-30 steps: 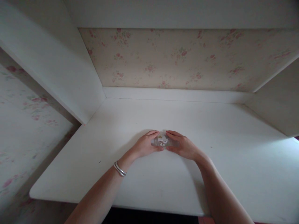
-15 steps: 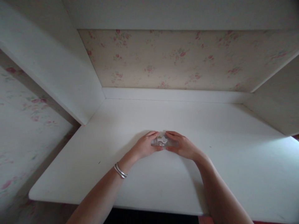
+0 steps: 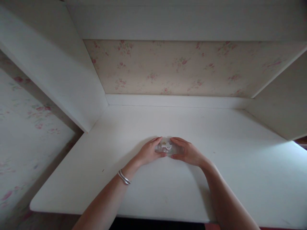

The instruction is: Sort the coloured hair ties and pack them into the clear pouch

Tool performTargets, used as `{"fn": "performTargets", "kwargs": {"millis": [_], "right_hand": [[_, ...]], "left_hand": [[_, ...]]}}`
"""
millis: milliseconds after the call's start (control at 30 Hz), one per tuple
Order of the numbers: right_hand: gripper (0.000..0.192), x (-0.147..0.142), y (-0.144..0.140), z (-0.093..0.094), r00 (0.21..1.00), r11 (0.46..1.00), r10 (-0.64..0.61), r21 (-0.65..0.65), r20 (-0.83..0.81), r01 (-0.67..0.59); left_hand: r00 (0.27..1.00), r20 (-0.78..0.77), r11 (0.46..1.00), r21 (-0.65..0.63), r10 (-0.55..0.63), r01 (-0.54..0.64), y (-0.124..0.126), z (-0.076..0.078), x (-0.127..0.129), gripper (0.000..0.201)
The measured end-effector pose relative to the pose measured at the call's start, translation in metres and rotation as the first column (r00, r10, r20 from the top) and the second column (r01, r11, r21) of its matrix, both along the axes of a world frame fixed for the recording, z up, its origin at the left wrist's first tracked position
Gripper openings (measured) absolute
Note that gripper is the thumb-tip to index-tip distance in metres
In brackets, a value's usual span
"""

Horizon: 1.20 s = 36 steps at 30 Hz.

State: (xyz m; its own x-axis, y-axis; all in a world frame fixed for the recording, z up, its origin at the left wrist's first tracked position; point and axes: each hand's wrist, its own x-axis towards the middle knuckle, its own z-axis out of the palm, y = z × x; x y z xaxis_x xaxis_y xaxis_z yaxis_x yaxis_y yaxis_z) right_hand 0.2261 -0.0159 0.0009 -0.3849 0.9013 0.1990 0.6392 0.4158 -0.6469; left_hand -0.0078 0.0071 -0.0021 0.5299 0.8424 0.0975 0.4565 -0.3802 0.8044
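Note:
A small clear plastic box (image 3: 166, 148) with pale bits inside rests on the white desk (image 3: 153, 191), near its middle. My left hand (image 3: 148, 152) grips the box's left end with fingers curled over the top and thumb below. My right hand (image 3: 188, 152) grips its right end the same way. Both forearms reach in from the bottom edge. A silver bangle (image 3: 124, 177) sits on my left wrist. The hands hide most of the box.
The desk sits in a white alcove: a slanted side panel (image 3: 55, 70) on the left, another panel (image 3: 283, 105) on the right, a shelf underside (image 3: 182, 19) overhead. Floral wallpaper (image 3: 172, 67) covers the back wall above a white ledge (image 3: 175, 100).
The view has tilted slightly, so the alcove sits lower in the picture. Both hands keep the same hold on the box, which has not visibly shifted on the desk.

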Motion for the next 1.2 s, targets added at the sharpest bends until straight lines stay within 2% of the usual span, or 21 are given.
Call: {"fn": "performTargets", "kwargs": {"millis": [100,167,267,433,633,767,900,1033,1200], "right_hand": [[0.066,-0.004,-0.003,0.004,0.985,0.998,-0.03,-0.053,-0.17,0.021],[0.066,-0.009,-0.007,0.007,0.947,0.993,-0.039,-0.116,-0.317,0.003],[0.068,-0.016,-0.012,0.011,0.865,0.982,-0.074,-0.188,-0.496,-0.024],[0.075,-0.026,-0.019,0.011,0.719,0.936,-0.183,-0.343,-0.67,-0.081],[0.077,-0.035,-0.021,0.007,0.55,0.854,-0.348,-0.499,-0.759,-0.147],[0.074,-0.037,-0.02,0.007,0.515,0.818,-0.363,-0.53,-0.777,-0.224],[0.069,-0.037,-0.019,0.009,0.498,0.831,-0.375,-0.521,-0.782,-0.194],[0.066,-0.038,-0.018,0.011,0.464,0.847,-0.381,-0.503,-0.8,-0.17],[0.063,-0.039,-0.016,0.013,0.444,0.835,-0.401,-0.519,-0.801,-0.181]], "left_hand": [[0.992,0.118,0.99,-0.141,0.047,-0.03,-0.001,0.001,0.001,0.073],[0.978,0.183,0.977,-0.207,0.095,-0.056,-0.001,0.003,0.001,0.064],[0.971,0.204,0.965,-0.251,0.121,-0.068,0.0,0.008,0.001,0.054],[0.962,0.263,0.962,-0.272,0.072,0.003,-0.002,0.015,-0.001,0.045],[0.921,0.358,0.942,-0.334,0.152,-0.026,-0.002,0.01,0.001,0.045],[0.92,0.359,0.935,-0.354,0.156,-0.021,0.0,0.005,0.001,0.047],[0.917,0.369,0.933,-0.36,0.149,-0.007,-0.001,0.006,0.001,0.047],[0.94,0.334,0.944,-0.326,0.073,0.043,-0.003,0.009,0.001,0.049],[0.966,0.254,0.952,-0.304,0.045,0.035,-0.005,0.009,0.0,0.045]]}}
